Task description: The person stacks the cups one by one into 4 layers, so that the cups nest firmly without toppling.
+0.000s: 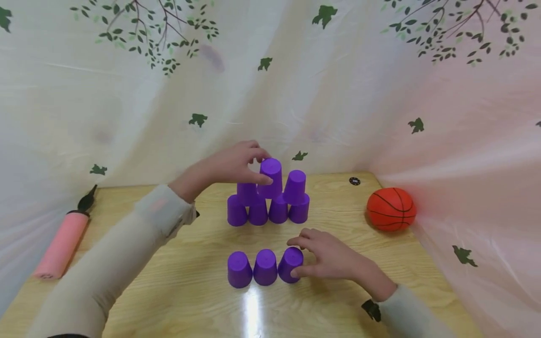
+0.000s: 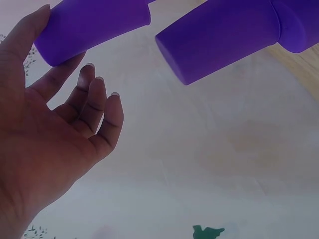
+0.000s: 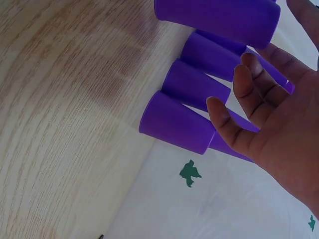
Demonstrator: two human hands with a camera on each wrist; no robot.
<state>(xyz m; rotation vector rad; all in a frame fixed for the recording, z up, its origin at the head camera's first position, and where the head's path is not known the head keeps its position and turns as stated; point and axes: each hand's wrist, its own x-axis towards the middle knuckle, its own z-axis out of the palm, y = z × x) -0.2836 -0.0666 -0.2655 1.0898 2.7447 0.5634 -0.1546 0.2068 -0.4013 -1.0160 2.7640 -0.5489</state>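
My left hand (image 1: 232,164) pinches an upside-down purple cup (image 1: 271,174) between thumb and fingers. This cup is over the stack's bottom row, between a left upper cup (image 1: 246,193), partly hidden by the hand, and a right upper cup (image 1: 294,187). Whether it rests on the cups below cannot be told. Several upturned purple cups form that bottom row (image 1: 258,211). Nearer me, my right hand (image 1: 331,256) grips the right-hand cup (image 1: 290,265) of three standing in line, beside the middle cup (image 1: 265,267) and the left one (image 1: 239,270). In the left wrist view, the pinched cup (image 2: 94,27) is partly cut off.
To the right lies a small orange basketball (image 1: 391,209), with a black disc (image 1: 355,181) near the table's back edge. A pink hand pump (image 1: 63,244) with a black nozzle lies at the left. A leaf-printed curtain (image 1: 253,94) hangs behind the wooden table (image 1: 198,263).
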